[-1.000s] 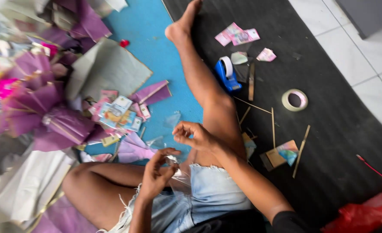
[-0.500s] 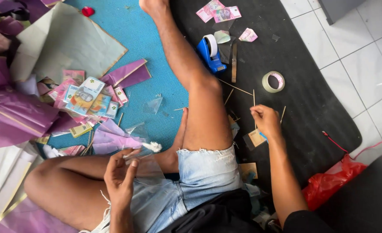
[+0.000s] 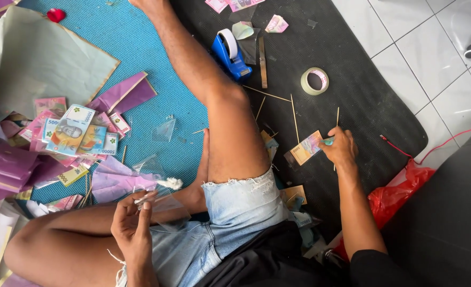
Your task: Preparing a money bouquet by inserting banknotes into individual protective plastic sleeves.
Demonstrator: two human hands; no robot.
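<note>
I sit on the floor with one leg stretched out. My right hand [image 3: 339,149] reaches over the black mat [image 3: 352,85] and pinches a banknote [image 3: 305,148] in a clear sleeve, together with a thin wooden stick. My left hand [image 3: 133,223] is near my bent knee and holds a clear plastic sleeve [image 3: 163,204] with a thin stick-like piece at the fingertips. Several thin wooden skewers [image 3: 294,119] lie scattered on the black mat just left of my right hand.
A blue tape dispenser [image 3: 230,53] and a tape roll [image 3: 314,81] lie on the black mat. A pile of banknotes [image 3: 73,135] and purple paper [image 3: 121,95] cover the blue mat [image 3: 140,48]. A red plastic bag [image 3: 397,194] is at the right.
My right hand has reached out to the right across my leg and picked up a sleeved banknote from the black mat. My left hand stays by my knee with the clear sleeve.
</note>
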